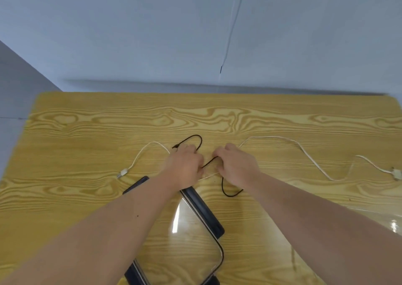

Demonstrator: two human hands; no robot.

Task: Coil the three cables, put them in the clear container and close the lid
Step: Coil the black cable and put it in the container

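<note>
Wooden table [87,197]: one black cable [196,138], two white cables [304,152], two hands [208,167].

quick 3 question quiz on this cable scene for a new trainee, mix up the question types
1. True or false: the black cable already lies inside the clear container.
2. Multiple choice: where do the white cables lie? A) in the container B) spread on the wooden table C) hanging off the table edge
3. Fill in: the left hand and right hand both work the ____ cable, on the side of the container away from the person.

Key: 1 false, it lies on the table between the hands. 2 B. 3 black.
</note>
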